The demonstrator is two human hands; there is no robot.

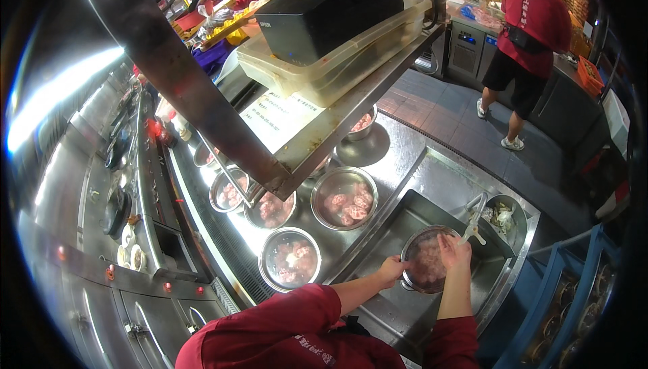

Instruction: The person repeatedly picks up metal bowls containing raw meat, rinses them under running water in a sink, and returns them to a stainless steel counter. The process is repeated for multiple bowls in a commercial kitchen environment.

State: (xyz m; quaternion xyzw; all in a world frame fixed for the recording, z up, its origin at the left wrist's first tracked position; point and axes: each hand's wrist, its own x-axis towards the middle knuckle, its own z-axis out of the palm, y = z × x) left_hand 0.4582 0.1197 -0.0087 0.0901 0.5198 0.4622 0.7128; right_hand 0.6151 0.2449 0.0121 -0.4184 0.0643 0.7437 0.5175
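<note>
A round metal pot [431,292] is in the steel sink, holding pale pink pieces of meat [425,263] in cloudy liquid. My left hand [392,271] grips its left rim. Over the pot's right side is my right hand [454,252], fingers pointing away from me, close beside the white lever of the tap [473,227]. Whether those fingers hold anything is unclear. To the left, several metal pots with chunks of meat in liquid stand on the steel counter, among them a large one [315,202] and a nearer one [261,267].
Above the counter, a steel shelf [349,121] carries a black Epson printer [329,20] in a plastic tub [324,78]. A scrap-filled container [515,235] sits at the sink's right corner. Blue racks [536,298] stand right. A person in red [531,30] works at the far counter.
</note>
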